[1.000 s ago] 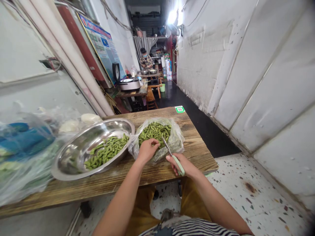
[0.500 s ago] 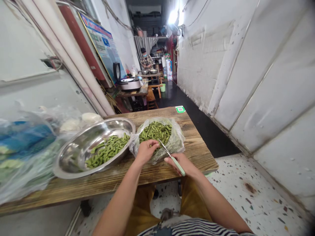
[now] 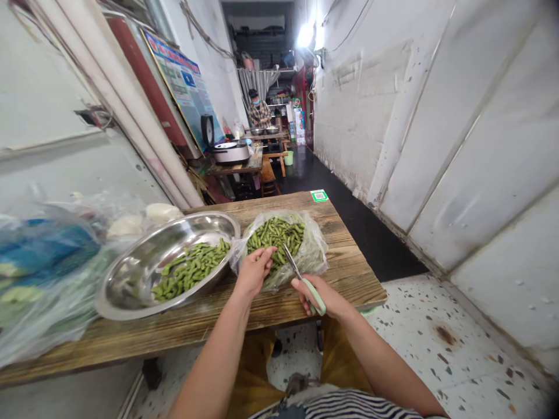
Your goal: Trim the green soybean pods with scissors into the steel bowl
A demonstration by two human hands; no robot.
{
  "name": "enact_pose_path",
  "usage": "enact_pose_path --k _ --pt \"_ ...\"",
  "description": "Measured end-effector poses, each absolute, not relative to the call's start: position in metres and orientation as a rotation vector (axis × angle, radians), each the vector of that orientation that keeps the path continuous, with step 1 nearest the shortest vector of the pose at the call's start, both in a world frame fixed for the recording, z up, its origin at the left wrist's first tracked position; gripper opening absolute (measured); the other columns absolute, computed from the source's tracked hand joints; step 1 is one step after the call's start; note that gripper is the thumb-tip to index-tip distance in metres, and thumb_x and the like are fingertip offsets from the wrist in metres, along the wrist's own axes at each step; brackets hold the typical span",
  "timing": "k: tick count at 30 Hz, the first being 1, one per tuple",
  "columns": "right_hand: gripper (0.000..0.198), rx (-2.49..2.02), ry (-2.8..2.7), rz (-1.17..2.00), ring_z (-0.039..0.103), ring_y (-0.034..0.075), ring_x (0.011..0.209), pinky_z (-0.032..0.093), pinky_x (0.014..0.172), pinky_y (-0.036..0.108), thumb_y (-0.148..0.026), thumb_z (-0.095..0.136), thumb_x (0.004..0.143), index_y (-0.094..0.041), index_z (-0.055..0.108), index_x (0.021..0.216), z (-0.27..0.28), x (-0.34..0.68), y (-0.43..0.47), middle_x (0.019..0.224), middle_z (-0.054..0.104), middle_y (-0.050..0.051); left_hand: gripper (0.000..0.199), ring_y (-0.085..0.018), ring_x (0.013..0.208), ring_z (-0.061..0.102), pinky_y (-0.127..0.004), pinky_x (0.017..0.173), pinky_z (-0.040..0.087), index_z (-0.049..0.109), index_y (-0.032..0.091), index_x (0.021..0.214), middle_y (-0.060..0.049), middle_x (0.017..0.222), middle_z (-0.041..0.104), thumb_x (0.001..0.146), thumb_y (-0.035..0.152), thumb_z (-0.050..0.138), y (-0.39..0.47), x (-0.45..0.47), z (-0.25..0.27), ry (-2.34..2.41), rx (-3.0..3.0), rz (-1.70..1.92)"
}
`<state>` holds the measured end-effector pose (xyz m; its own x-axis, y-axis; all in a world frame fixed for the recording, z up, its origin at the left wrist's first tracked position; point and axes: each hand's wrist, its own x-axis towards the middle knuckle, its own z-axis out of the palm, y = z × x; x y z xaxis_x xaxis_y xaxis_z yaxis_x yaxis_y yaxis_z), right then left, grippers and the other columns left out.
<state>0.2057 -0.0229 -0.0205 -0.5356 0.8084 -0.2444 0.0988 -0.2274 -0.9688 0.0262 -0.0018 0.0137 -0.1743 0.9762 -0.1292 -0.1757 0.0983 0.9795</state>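
My right hand (image 3: pixel 321 294) grips a pair of scissors (image 3: pixel 292 262) by its pale green handles. Its blades point up and left over the pods, slightly apart at the tips. My left hand (image 3: pixel 255 270) is closed in a pinch just left of the blades; whatever sits between its fingertips is too small to make out. Beneath both is a clear plastic bag (image 3: pixel 317 247), rolled open around green edamame pods (image 3: pixel 275 231). Left of it stands a wide steel basin (image 3: pixel 144 256), with more edamame pods (image 3: pixel 192 270) heaped on its right side.
All of this rests on a wooden table (image 3: pixel 349 262) with a green QR code sticker (image 3: pixel 319 196). Plastic bags of produce (image 3: pixel 48 262) crowd the left end. Farther back are a rice cooker (image 3: pixel 231 152) on another table and a masked person (image 3: pixel 259 112) behind bowls. A wall runs along the right.
My left hand has drawn a little left and up, away from the scissors. The scissors have turned slightly in my right hand, and their handles now show spread wider.
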Motion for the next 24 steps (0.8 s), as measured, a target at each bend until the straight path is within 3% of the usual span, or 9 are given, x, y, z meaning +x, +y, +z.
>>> enact_pose_path --k 6,20,24 --pt "0.047 -1.113 -1.574 1.788 0.043 0.005 0.035 0.037 0.033 0.017 -0.065 0.055 0.077 -0.019 0.045 0.075 -0.017 0.204 -0.023 0.052 0.045 -0.009 0.04 -0.003 0.046 0.046 -0.013 0.036 0.019 0.056 0.014 0.08 -0.004 0.073 0.067 0.054 0.033 0.079 -0.002 0.027 0.014 1.23 0.816 1.406" --pt "0.046 -1.099 -1.607 1.768 0.038 0.005 0.03 0.035 0.029 0.017 -0.061 0.061 0.074 -0.02 0.043 0.066 -0.009 0.202 -0.022 0.043 0.04 -0.01 0.038 -0.004 0.04 0.039 -0.018 0.042 0.024 0.055 0.013 0.078 -0.002 0.064 0.065 0.064 0.042 0.074 -0.004 0.032 0.006 1.353 1.107 1.307" --pt "0.047 -1.146 -1.538 1.764 0.036 0.005 0.028 0.032 0.026 0.016 -0.06 0.065 0.071 -0.019 0.043 0.063 -0.011 0.203 -0.02 0.039 0.039 -0.011 0.033 -0.006 0.041 0.039 -0.02 0.043 0.029 0.054 0.016 0.081 0.0 0.064 0.063 0.069 0.043 0.068 -0.009 0.028 0.013 1.478 1.177 1.421"
